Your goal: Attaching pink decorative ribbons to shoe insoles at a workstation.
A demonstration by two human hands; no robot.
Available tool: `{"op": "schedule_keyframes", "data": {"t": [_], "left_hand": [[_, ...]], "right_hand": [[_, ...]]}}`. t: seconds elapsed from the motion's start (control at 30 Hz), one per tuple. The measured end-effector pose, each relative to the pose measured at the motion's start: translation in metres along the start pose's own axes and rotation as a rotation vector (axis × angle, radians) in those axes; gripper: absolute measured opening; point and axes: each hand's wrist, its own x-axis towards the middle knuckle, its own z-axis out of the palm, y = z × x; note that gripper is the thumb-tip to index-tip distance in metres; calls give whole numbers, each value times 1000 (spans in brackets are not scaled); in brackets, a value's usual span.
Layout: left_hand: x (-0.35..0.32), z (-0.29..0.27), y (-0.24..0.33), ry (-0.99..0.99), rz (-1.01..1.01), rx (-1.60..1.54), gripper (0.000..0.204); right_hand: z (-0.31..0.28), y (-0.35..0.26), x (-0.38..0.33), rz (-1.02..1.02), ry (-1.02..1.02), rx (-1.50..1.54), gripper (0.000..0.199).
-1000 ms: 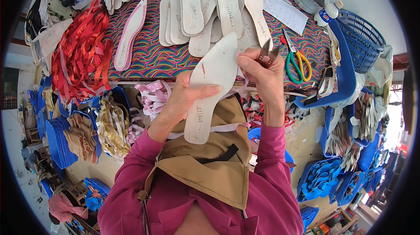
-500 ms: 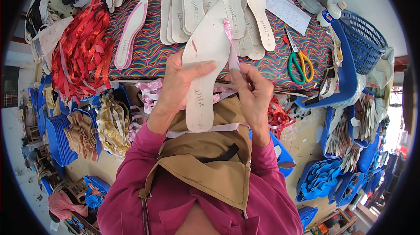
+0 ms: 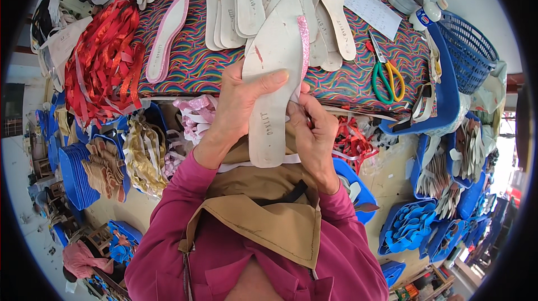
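Note:
A white shoe insole [image 3: 268,107] is held upright over my lap, toe end away from me. My left hand [image 3: 238,96] grips it from the left, thumb across its face and fingers hidden behind. A pink glittery strip [image 3: 304,46] runs along the insole's right edge near the toe. Lower on that same edge, my right hand [image 3: 314,133] pinches the strip between thumb and fingers. Several more white insoles [image 3: 249,7] lie in a pile on the patterned table just beyond. One pink-edged insole stack [image 3: 168,37] rests left of the pile.
Scissors with green and yellow handles [image 3: 386,77] lie on the table's right, near a written sheet [image 3: 371,8]. Red ribbons [image 3: 103,57] heap at the left. A blue basket [image 3: 465,49] and a white bottle [image 3: 428,14] stand far right. Blue bins [image 3: 78,175] flank me.
The insole has shifted slightly right and turned a little. My right hand has moved down and left along its edge, and the pink strip now lies closer against that edge.

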Motion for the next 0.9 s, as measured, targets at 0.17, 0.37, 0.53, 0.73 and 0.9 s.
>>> {"op": "schedule_keyframes", "data": {"t": [0.17,0.37,0.53,0.73,0.9], "left_hand": [[5,5,-2,-91,97,42,33],[14,13,-9,-83,165,58,30],[12,1,-52,-32,124,-24,28],[10,-3,-18,-86,57,98,31],[15,-12,-18,-359,-25,-150,32]], "right_hand": [[-10,-2,3,11,-55,104,10],[-16,-1,14,-6,-3,-5,10],[-17,-10,34,-69,87,6,8],[-26,9,4,-334,-49,-320,9],[-31,-3,4,80,10,203,12]]}}
